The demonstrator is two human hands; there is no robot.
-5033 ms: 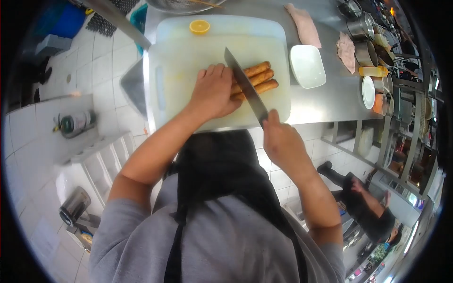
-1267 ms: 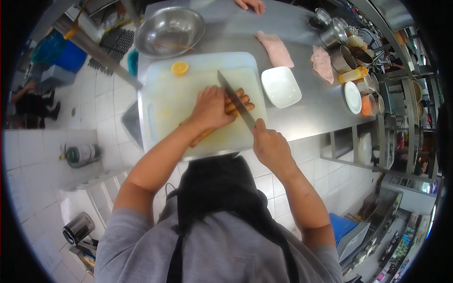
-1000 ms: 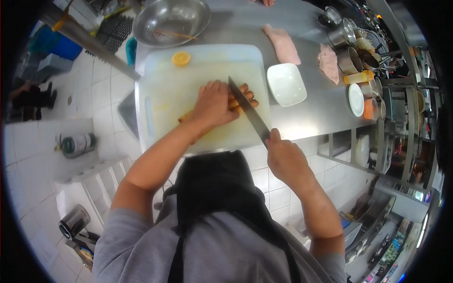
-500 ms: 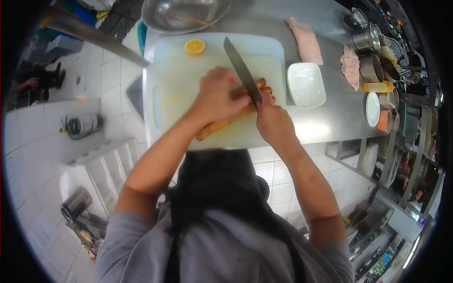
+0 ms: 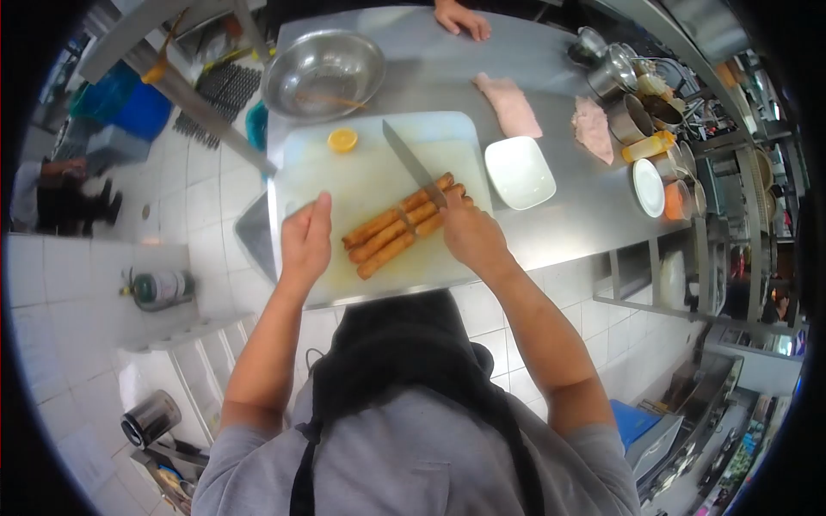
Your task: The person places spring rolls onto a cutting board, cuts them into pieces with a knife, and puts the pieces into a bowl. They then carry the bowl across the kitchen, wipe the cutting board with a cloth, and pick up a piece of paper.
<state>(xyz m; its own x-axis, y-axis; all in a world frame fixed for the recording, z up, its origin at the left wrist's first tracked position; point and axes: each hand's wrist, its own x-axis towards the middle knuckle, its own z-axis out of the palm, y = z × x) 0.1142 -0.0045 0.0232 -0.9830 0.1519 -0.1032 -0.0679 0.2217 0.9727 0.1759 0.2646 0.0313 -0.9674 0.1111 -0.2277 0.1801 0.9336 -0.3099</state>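
Note:
My right hand (image 5: 475,234) is wrapped round the handle of a kitchen knife (image 5: 408,159). Its long blade points up and to the left, passing over the right end of the fried rolls. These golden-brown rolls (image 5: 379,230) lie side by side on the white cutting board (image 5: 310,176), with a cut visible across their middle. To their left, my left hand (image 5: 307,236) is raised near the board's left edge, fingers curled in and thumb up, with nothing seen in it. Near the board's far edge sits a halved lemon (image 5: 342,139), cut face up.
A white square bowl (image 5: 520,172) stands right of the board, a steel bowl (image 5: 323,69) beyond it. Two pale pieces of cloth or meat (image 5: 509,105) lie farther right, near pots (image 5: 630,120) and a white plate (image 5: 648,189). Another person's hand (image 5: 463,19) rests on the far table edge.
My left hand has come off the rolls and moved left, its fingers now curled. The rolls are now uncovered. The view has shifted, bringing another person's hand into sight at the far edge.

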